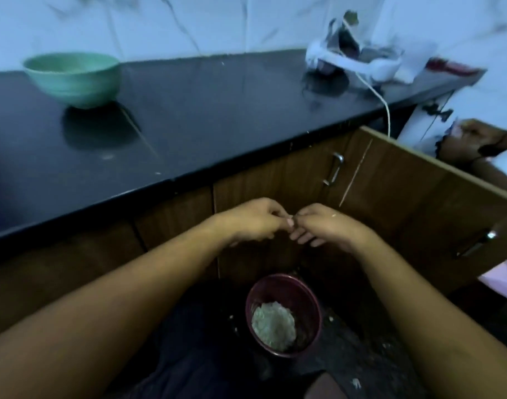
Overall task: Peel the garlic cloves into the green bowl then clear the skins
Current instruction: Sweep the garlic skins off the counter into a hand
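Head view: left hand (252, 223) and right hand (327, 226) meet, fingers curled.

green bowl (72, 79), black counter (189, 110), brown cabinets (275, 174), possibly maroon bin (308, 296)

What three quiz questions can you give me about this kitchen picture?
1. True or false: the green bowl stands on the black counter.
2. What stands on the floor below the left hand and right hand? A) a maroon bin holding pale scraps B) a blue bucket C) a frying pan
3. Fill in: the wooden cabinet door beside the right hand stands ____.
Key: 1 true; 2 A; 3 open.
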Demonstrator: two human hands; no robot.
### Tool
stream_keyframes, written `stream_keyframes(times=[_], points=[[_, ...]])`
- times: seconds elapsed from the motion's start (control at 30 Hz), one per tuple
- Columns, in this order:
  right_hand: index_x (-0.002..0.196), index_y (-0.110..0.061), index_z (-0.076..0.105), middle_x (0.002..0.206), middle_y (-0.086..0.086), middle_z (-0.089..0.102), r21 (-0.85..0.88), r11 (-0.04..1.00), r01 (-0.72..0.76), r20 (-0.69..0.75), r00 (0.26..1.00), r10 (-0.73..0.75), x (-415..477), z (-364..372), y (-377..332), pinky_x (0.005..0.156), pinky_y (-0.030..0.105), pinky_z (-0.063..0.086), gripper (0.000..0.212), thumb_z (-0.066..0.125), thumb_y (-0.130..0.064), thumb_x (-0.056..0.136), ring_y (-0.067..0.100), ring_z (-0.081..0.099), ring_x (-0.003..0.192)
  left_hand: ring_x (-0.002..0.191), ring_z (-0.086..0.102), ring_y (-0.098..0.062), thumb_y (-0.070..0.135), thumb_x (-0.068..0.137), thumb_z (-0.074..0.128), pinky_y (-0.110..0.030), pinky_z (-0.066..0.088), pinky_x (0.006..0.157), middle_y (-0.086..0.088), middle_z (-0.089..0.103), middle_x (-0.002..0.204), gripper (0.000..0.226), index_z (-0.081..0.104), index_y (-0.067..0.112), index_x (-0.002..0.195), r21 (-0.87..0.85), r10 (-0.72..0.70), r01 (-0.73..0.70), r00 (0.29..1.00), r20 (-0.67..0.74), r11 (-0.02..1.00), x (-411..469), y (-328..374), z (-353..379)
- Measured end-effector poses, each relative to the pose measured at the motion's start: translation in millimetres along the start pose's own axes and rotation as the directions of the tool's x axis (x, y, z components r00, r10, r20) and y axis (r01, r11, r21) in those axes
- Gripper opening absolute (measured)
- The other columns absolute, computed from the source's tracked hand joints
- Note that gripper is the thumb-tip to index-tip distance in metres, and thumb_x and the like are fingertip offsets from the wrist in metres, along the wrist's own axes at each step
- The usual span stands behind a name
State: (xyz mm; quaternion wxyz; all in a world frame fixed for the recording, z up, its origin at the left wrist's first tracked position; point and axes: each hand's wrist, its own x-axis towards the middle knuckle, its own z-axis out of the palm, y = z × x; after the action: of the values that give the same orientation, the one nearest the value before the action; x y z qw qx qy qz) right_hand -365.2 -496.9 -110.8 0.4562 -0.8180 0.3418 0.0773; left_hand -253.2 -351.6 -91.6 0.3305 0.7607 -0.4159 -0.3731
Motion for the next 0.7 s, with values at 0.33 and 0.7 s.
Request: stream_keyframes(times=[0.33, 0.7], points=[[0.097, -0.011, 0.072, 0.091, 0.007, 0.079, -0.087, 0.842, 0.532, 0.080, 0.846, -0.527, -73, 2, -227, 0.070, 0.030, 0.053, 0.034, 0.056, -0.040, 0.104, 0.018, 0.074, 0.083, 0.082, 0.066, -0.011, 0.032, 0.102, 0.065, -0.032, 0.050, 0.074, -0.005, 0.077, 0.103, 0.025, 0.072, 0.009, 0.108, 0.015, 0.171, -0.182, 0.889, -0.425, 0.983, -171, 40, -168], [0.120, -0.016, 0.064, 0.115, 0.003, 0.065, 0.045, 0.773, 0.633, -0.165, 0.768, -0.619, 37, 99, -365, 0.076, 0.032, 0.047, 0.035, 0.068, -0.040, 0.095, 0.020, 0.062, 0.097, 0.093, 0.063, -0.014, 0.031, 0.099, 0.068, -0.031, 0.050, 0.072, -0.007, 0.069, 0.103, 0.021, 0.071, 0.012, 0.108, -0.127, -0.065, -0.049, 0.651, -0.757, 0.991, -231, -61, -300]])
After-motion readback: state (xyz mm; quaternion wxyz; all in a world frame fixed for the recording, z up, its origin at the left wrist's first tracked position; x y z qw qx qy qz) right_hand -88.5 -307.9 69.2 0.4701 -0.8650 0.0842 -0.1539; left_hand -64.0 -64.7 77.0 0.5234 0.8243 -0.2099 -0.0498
